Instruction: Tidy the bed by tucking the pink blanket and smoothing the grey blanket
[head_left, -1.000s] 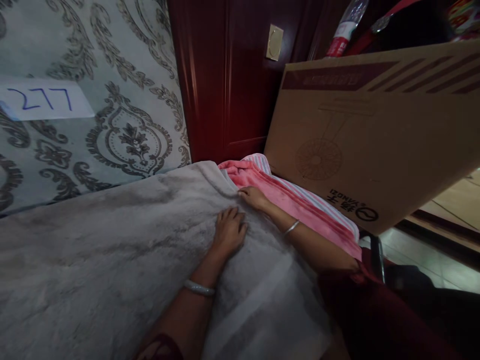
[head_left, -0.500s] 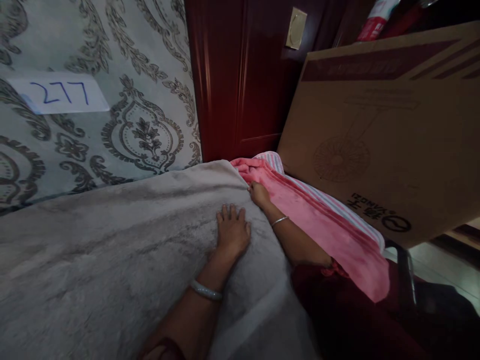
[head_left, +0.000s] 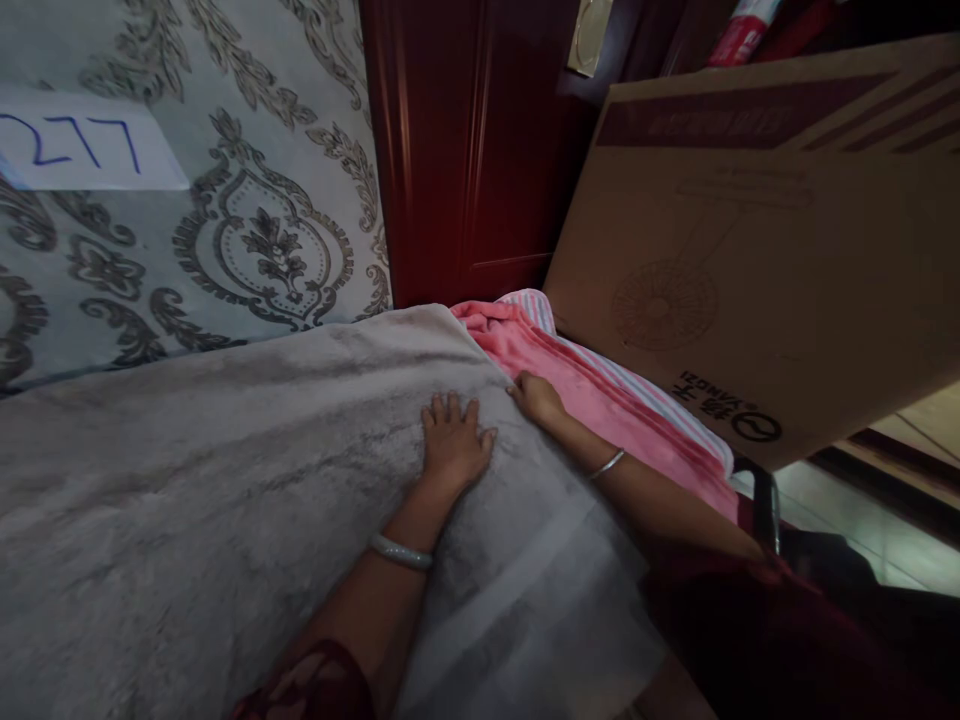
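Note:
A grey plush blanket [head_left: 247,500] spreads across the surface before me, with soft creases in its pile. My left hand [head_left: 452,445] lies flat on it, fingers spread, with a bangle at the wrist. At the blanket's right edge, my right hand [head_left: 538,398] is closed on the fabric, pinching the border. A pink blanket [head_left: 592,402] emerges from under that edge and is bunched at its far corner. Beneath the pink one, a striped cloth [head_left: 660,405] shows along the right side.
A large cardboard box [head_left: 750,260] leans at the right, with a red and white container [head_left: 742,35] behind its top. A dark red door [head_left: 465,150] and patterned wallpaper [head_left: 274,255] stand at the back. The paper [head_left: 90,145] reads 277. Floor tiles [head_left: 862,520] show lower right.
My right hand has slid along the grey blanket's edge, toward me and to the right. My left hand stays flat on the blanket. The whole view has shifted slightly.

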